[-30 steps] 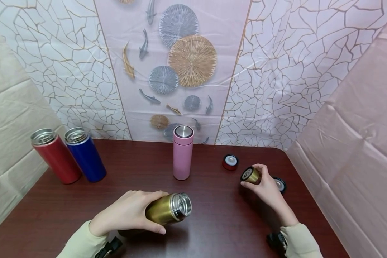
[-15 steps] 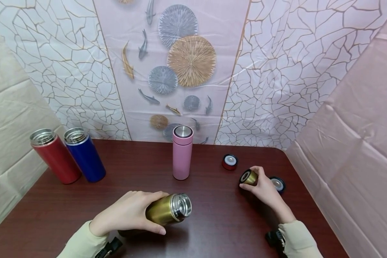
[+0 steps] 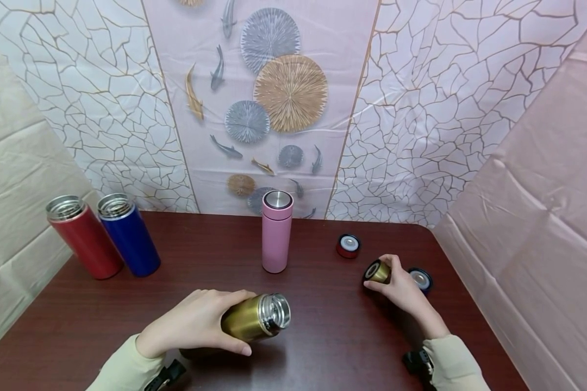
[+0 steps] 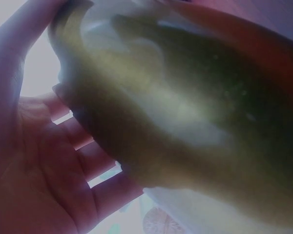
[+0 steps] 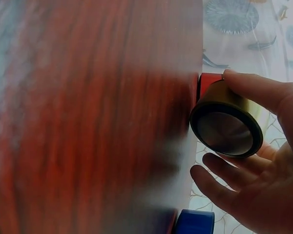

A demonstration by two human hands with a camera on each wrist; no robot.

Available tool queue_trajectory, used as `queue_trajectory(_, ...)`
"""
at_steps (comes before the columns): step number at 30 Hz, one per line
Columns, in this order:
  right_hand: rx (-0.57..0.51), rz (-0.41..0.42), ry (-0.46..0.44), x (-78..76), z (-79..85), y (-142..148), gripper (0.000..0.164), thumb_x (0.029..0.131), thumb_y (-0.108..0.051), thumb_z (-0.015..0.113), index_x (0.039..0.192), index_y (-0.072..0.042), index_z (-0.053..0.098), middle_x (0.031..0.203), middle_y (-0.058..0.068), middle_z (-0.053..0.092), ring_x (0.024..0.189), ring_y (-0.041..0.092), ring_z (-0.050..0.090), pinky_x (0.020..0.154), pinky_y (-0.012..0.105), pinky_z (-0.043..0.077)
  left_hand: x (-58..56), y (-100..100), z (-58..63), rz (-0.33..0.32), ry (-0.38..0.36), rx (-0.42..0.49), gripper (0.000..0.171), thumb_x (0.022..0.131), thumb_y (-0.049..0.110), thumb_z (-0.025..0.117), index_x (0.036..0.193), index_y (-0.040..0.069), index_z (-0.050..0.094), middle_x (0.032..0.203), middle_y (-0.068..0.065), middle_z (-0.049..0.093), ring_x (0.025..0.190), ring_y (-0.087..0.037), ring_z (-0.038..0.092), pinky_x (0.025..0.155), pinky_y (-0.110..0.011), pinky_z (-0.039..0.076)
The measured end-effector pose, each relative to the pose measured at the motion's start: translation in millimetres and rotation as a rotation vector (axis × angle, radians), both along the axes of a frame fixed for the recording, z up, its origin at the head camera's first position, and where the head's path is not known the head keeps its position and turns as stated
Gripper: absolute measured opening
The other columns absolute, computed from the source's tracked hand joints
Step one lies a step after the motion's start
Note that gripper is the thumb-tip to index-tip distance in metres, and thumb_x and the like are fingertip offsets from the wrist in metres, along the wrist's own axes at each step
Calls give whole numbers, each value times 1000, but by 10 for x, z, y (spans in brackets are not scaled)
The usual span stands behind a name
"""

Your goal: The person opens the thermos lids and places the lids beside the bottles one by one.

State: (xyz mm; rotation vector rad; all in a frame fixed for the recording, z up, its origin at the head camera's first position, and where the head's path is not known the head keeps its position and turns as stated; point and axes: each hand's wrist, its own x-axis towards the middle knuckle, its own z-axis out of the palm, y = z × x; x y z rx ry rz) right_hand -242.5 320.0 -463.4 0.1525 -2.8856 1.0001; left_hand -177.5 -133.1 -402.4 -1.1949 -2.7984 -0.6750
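In the head view my left hand (image 3: 195, 320) grips a gold thermos bottle (image 3: 244, 319), tilted with its bare steel mouth facing right. The same gold body (image 4: 176, 107) fills much of the left wrist view, blurred, with the fingers behind it. Over on the right, my right hand (image 3: 403, 285) pinches a gold thermos lid (image 3: 382, 271) between thumb and fingers. The lid is tipped on its side, its inner face turned left, low over the table. In the right wrist view the lid's dark round top (image 5: 225, 132) faces the camera.
A closed pink thermos (image 3: 276, 239) stands at the middle back. Lidless red (image 3: 87, 241) and blue (image 3: 131, 239) thermoses stand side by side at left. A red lid (image 3: 348, 246) and a blue lid (image 3: 420, 279) lie upturned near my right hand on the brown table (image 3: 323, 336).
My right hand has shifted slightly left and lower with the gold lid. The left hand and the gold bottle hold still.
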Motion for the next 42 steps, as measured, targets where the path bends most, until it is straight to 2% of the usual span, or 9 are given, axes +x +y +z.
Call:
queue_trajectory(6, -31, -12, -73, 64, 16, 24, 76, 91, -39, 75, 136, 2, 29, 146, 38, 39, 125, 44, 50, 100, 55, 40, 1, 5, 3, 3, -1, -11, 77, 70, 78, 72, 132, 34, 59, 92, 27, 61, 73, 2, 54, 64, -26, 45)
queue_trajectory(12, 9, -20, -139, 127, 15, 44, 79, 88, -41, 78, 133, 1, 28, 140, 37, 44, 116, 44, 57, 95, 56, 44, 3, 8, 3, 7, 0, -8, 77, 70, 79, 71, 132, 34, 60, 92, 27, 61, 74, 2, 55, 65, -27, 46)
queue_trajectory(16, 38, -20, -156, 134, 3, 60, 78, 86, -35, 81, 131, 3, 31, 136, 37, 47, 113, 44, 58, 93, 56, 46, 7, 9, 0, 3, 0, -2, 77, 70, 79, 71, 131, 35, 60, 92, 27, 61, 75, 3, 55, 65, -27, 46)
queue_trajectory(25, 31, -15, -165, 128, 17, 68, 79, 86, -35, 81, 133, 5, 32, 140, 38, 43, 118, 47, 55, 96, 58, 44, 12, 12, 8, 8, -6, -3, 77, 70, 79, 71, 131, 34, 60, 93, 26, 61, 75, 2, 55, 66, -27, 46)
queue_trajectory(32, 32, -9, -160, 126, 11, 77, 78, 86, -34, 81, 133, 4, 32, 139, 38, 44, 119, 47, 54, 96, 59, 43, 14, -17, 6, 38, 31, 5, 78, 69, 77, 74, 131, 31, 60, 94, 25, 63, 76, 3, 57, 65, -28, 47)
queue_trajectory(37, 28, -6, -149, 123, 10, 81, 78, 86, -34, 81, 133, 5, 32, 138, 38, 44, 119, 48, 53, 97, 59, 43, -7, -66, 32, 115, 36, 39, 80, 69, 80, 71, 131, 32, 59, 97, 22, 65, 80, 3, 58, 67, -29, 48)
queue_trajectory(42, 20, -9, -144, 129, -12, 90, 78, 85, -33, 82, 133, 4, 33, 137, 37, 45, 119, 47, 54, 97, 58, 43, -37, -167, 129, 257, 32, 142, 80, 68, 77, 75, 131, 31, 57, 96, 18, 66, 79, 0, 60, 68, -31, 50)
